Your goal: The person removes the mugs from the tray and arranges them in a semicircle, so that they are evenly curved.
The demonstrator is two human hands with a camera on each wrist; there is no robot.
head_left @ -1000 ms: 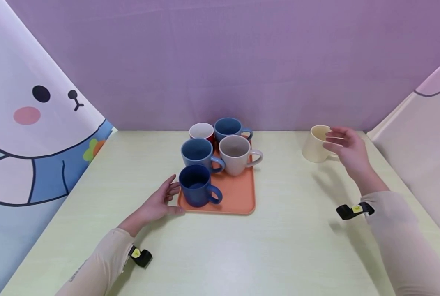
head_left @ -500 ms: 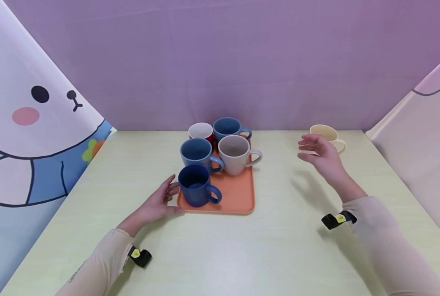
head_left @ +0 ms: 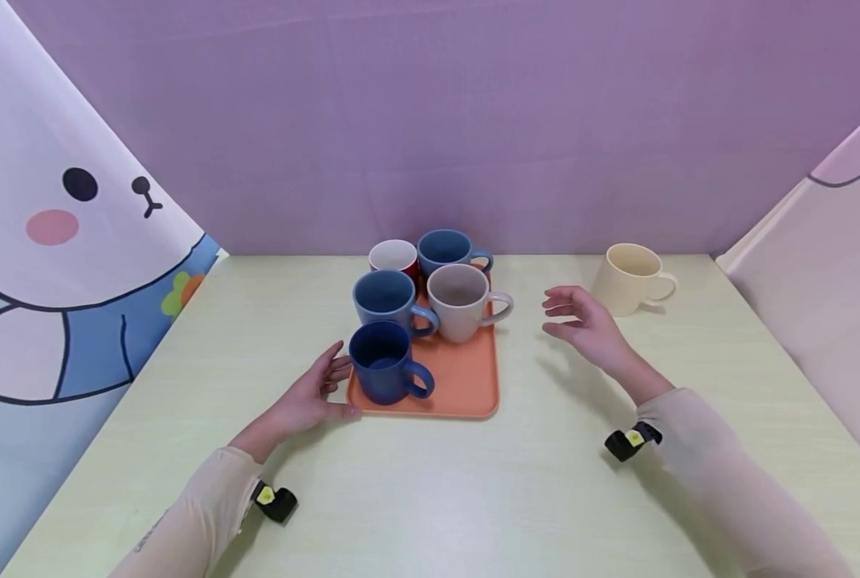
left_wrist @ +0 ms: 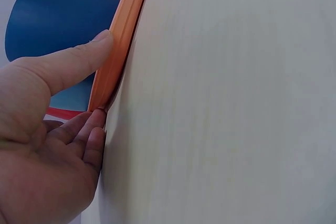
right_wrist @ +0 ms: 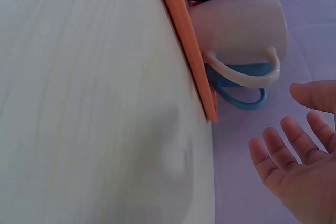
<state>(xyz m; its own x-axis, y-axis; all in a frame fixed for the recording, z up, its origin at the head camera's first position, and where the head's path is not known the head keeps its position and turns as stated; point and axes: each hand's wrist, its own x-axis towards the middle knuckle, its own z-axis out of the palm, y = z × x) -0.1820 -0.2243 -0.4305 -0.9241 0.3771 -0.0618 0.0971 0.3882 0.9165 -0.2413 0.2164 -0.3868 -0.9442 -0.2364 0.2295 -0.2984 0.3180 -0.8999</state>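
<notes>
My left hand (head_left: 312,395) touches the front left corner of an orange tray (head_left: 466,393); in the left wrist view its straight thumb (left_wrist: 79,61) lies against the rim. Beside it on the tray stands a dark blue mug (head_left: 379,373). Behind are a blue mug (head_left: 382,301), a pinkish-grey mug (head_left: 454,309), another blue mug (head_left: 440,250) and a red mug with a white inside (head_left: 393,257). My right hand (head_left: 588,327) holds nothing, fingers loosely bent, over the table between the tray and a cream mug (head_left: 621,285). All the mugs are upright.
The pale wooden table (head_left: 437,498) reaches back to a purple cloth backdrop (head_left: 430,120). A panel with a cartoon animal (head_left: 54,297) stands along the left side, and a pale panel (head_left: 820,281) along the right. Black wrist cameras sit on both sleeves.
My right hand has moved left, away from the cream mug, which now stands uncovered with its handle in sight. The left hand, the tray and its mugs have stayed put.
</notes>
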